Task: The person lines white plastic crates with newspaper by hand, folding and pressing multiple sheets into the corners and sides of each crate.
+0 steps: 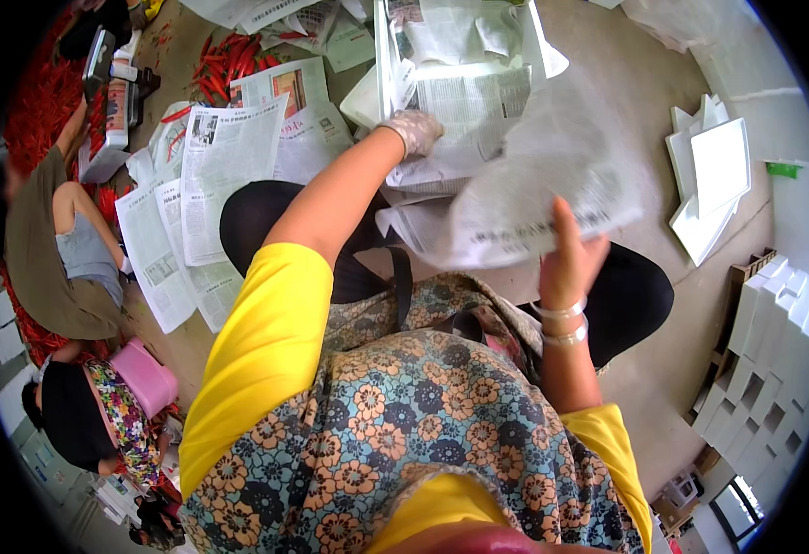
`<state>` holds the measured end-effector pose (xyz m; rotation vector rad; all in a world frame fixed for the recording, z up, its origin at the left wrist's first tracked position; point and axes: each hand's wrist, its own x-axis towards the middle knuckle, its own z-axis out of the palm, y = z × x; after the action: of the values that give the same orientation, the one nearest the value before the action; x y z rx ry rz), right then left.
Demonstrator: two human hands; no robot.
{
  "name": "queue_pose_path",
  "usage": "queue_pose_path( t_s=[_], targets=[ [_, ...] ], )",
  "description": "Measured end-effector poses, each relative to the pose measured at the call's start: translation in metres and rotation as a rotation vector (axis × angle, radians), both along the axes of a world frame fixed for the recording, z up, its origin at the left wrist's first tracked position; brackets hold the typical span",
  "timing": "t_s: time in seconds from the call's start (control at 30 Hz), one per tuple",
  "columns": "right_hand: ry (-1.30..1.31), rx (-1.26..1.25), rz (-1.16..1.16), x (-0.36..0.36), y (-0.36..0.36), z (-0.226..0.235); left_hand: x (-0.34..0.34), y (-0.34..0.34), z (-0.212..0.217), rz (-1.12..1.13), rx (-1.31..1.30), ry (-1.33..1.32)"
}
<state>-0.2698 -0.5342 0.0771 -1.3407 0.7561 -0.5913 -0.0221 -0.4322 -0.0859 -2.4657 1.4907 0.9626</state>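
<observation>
Between my knees stands a white foam box (382, 65), its inside lined with printed newspaper (474, 102). My left hand (413, 132), in a pale thin glove, is closed on the lining at the near left part of the box. A loose newspaper sheet (552, 198), blurred by motion, arches over the box's near right corner and my lap. My right hand (572, 249) grips its near edge, one finger lying along the paper. Bracelets circle that wrist. The right hand's other fingers are partly blurred.
Newspaper sheets (229, 175) are spread on the floor at left, with red chili peppers (229, 65) beyond them. White foam lids (713, 171) lie at right, near stacked white boxes (764, 351). Other people (44, 249) sit at far left by a large chili heap (40, 120).
</observation>
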Motion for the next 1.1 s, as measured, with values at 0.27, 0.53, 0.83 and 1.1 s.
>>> queue_pose_path(
  t_s=[0.27,0.53,0.83,1.1],
  targets=[
    [-0.113,-0.306,-0.24,-0.112,-0.1,0.123,-0.04,-0.001,0.075,0.186,0.046,0.644],
    [0.693,-1.212,-0.184,-0.02,-0.361,0.175,-0.061,-0.026,-0.008,-0.039,0.029,0.377],
    [0.307,-1.547,0.412,0.176,-0.228,0.054,-0.018,-0.019,0.001,0.822,-0.403,0.963],
    [0.228,-1.625,1.019,0.122,-0.131,-0.117,0.035,-0.067,0.023,1.141,-0.988,1.151]
  ],
)
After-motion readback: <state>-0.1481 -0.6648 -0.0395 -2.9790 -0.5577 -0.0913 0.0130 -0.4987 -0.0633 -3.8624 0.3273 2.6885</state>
